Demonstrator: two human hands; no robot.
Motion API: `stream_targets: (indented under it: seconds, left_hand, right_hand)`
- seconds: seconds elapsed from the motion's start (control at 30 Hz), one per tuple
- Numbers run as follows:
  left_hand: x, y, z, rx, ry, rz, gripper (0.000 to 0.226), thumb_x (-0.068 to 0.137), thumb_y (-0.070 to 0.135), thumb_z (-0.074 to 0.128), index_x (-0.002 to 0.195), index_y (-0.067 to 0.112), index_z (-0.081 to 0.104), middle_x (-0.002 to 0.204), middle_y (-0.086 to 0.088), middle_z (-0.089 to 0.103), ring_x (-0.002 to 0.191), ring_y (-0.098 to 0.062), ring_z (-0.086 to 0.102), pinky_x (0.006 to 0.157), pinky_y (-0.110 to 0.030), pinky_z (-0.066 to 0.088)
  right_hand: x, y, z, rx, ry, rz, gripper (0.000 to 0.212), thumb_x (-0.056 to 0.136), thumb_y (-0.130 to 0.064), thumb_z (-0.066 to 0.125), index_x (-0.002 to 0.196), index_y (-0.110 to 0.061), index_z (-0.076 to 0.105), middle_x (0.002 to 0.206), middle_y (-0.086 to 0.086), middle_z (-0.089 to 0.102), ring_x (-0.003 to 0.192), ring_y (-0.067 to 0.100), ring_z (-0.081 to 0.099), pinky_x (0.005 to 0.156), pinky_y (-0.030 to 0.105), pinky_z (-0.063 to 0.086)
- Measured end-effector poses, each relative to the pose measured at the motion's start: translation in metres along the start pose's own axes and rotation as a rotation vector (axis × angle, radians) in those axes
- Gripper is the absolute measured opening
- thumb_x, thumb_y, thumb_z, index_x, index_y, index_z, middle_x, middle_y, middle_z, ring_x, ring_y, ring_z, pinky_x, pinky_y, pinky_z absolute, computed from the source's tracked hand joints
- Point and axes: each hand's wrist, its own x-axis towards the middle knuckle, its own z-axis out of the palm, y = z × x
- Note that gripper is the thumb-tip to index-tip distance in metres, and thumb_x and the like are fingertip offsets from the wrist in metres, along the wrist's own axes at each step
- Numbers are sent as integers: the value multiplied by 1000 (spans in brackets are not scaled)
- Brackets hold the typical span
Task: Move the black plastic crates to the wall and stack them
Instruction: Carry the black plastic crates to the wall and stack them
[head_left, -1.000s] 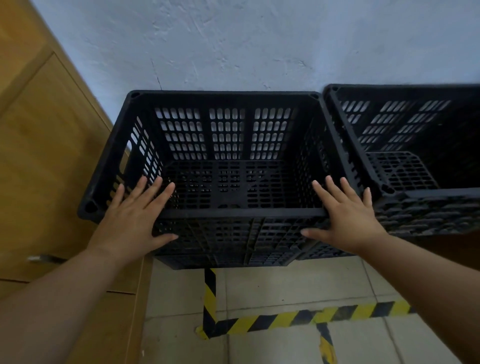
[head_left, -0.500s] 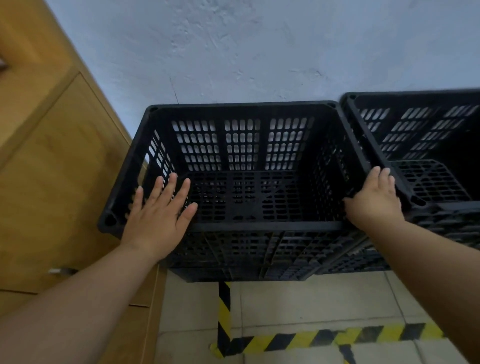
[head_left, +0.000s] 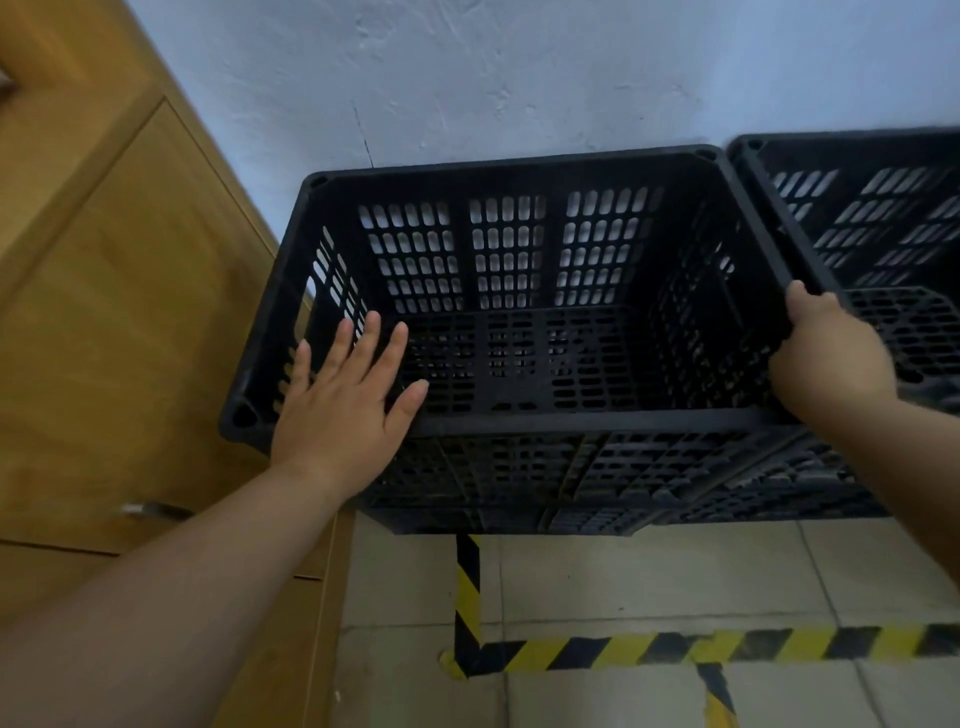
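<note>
A black plastic crate (head_left: 571, 422) sits stacked against the wall (head_left: 519, 78), beside a neighbouring crate (head_left: 857, 208). The left hand (head_left: 337, 410) lies flat, fingers spread, on its near rim; the right hand (head_left: 826, 353) curls over its right rim, where a sideways shove could pinch fingers between crates.

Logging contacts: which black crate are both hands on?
The left crate, next to the wooden cabinet; left hand lies flat on its near rim, right hand grips its right rim.
</note>
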Motion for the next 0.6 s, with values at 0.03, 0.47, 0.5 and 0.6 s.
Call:
stream_targets:
  seconds: [0.03,0.47,0.5,0.6]
  left_hand:
    - [0,1,1,3,10,-7,76,76,68,-15,145,37,-10,155,8,-13,139,-8,-20,113,-40,-15]
    - [5,1,-4,76,-62,24,71,72,65,-22,137,38,-20,154,8,-17,134,-7,-27,109,-37,-21]
    - [6,1,-6,80,-80,23,72,70,65,-24,136,38,-22,153,8,-21,133,-7,-29,108,-37,-23]
    - [10,0,-9,101,-139,43,74,65,69,-26,133,39,-29,146,9,-32,130,-9,-35,107,-38,-24]
  right_hand:
    - [-1,0,2,-56,21,-34,67,94,0,44,150,-8,10,157,14,14,139,37,24,97,49,38]
    - [-3,-2,1,-144,-102,-112,62,101,-37,15,148,-13,-17,156,1,-23,143,18,-22,116,43,-12]
    - [-3,-4,0,-162,-121,-113,64,100,-42,12,147,-13,-19,155,1,-25,142,19,-23,116,44,-12]
    - [-7,-13,-4,-125,-153,-94,68,97,-52,7,146,-15,-21,153,1,-30,141,16,-26,115,44,-14]
